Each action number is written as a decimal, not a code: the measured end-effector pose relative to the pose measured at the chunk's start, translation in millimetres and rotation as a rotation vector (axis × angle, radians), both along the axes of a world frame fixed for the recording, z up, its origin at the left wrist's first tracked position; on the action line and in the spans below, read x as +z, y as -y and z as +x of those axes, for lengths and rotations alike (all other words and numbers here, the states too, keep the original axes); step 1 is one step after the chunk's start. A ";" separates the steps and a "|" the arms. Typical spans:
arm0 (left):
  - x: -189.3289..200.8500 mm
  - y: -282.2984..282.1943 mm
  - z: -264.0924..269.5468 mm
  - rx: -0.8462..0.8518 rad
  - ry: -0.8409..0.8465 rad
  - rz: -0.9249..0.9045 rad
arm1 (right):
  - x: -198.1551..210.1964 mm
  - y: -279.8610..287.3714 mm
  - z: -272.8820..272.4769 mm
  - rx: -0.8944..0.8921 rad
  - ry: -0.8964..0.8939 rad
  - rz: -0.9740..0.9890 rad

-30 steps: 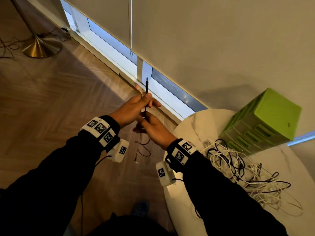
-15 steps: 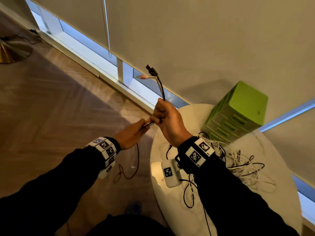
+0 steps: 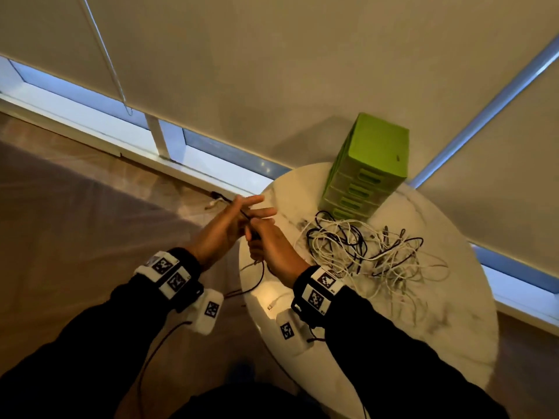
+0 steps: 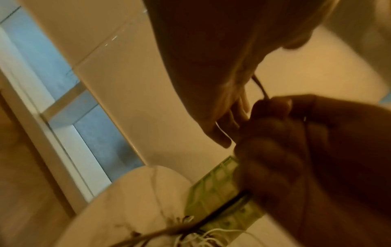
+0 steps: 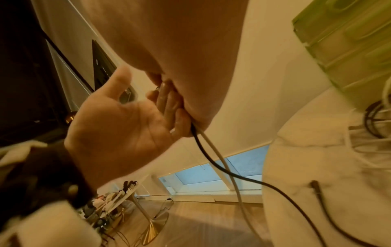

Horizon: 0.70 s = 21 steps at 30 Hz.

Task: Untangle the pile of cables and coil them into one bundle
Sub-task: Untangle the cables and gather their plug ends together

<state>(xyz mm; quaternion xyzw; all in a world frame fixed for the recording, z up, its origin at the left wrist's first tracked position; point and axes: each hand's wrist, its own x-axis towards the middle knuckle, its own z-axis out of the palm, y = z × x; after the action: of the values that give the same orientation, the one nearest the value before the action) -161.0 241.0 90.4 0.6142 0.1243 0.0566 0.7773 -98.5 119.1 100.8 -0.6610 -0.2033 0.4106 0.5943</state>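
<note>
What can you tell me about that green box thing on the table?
The green box is a small drawer unit that looks like plastic, with a plain flat top and a stack of shallow drawers, each with a slot handle. All drawers look closed. It stands upright at the back of the round marble table, near the blind. The tangled cable pile lies against its base.

A round white marble table [image 3: 453, 343] stands on a wooden floor [image 3: 75, 222], and a green drawer box [image 3: 375, 152] sits on its far side. Behind them, beige roller blinds [image 3: 272, 71] hang low over the windows [image 3: 211, 152], leaving a strip of pale blue daylight.
</note>
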 end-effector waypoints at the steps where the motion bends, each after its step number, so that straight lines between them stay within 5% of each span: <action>1: 5.5 4.3 5.9 -0.025 -0.011 0.001 | -3.8 8.4 0.4 0.017 0.034 -0.002; 7: 24.6 25.5 30.5 -0.276 -0.038 0.332 | -14.1 76.2 25.8 0.030 0.201 0.039; 13: 15.6 64.0 63.8 -0.376 0.031 0.472 | -44.4 103.7 50.6 -0.210 0.826 -0.257; 18: 4.2 89.5 86.9 -0.173 0.064 0.344 | -68.5 140.6 61.6 -0.213 0.638 -0.243; 21: -0.9 107.2 96.0 -0.154 0.025 0.177 | -102.8 191.3 87.5 -0.292 0.518 -0.450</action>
<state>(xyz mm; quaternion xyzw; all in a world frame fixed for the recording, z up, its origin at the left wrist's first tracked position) -65.0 133.8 89.5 0.6875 0.0619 0.0152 0.7234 -11.0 -72.2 -2.0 -0.8792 -0.1553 0.1751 0.4150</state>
